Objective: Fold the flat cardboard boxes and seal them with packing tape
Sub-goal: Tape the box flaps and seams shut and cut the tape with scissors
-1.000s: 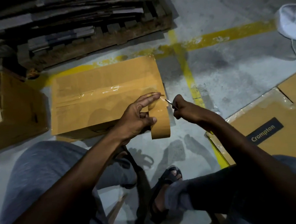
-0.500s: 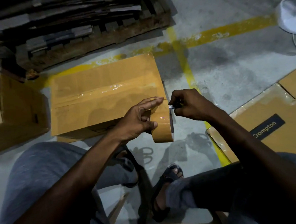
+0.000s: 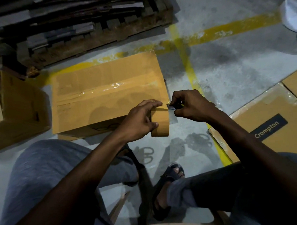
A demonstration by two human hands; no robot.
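Both hands work close in: my left hand [image 3: 141, 121] curls round the packing tape roll [image 3: 161, 124], forefinger laid along the strip, while my right hand [image 3: 191, 107], at its three o'clock, pinches a small blade [image 3: 171, 108] against the tape. Cutting the seam strip is the step, I judge; next comes a clean slice, then pressing the tail down. Beyond, at twelve o'clock, lies the taped cardboard box [image 3: 107, 90], and my fingers hide most of the blade.
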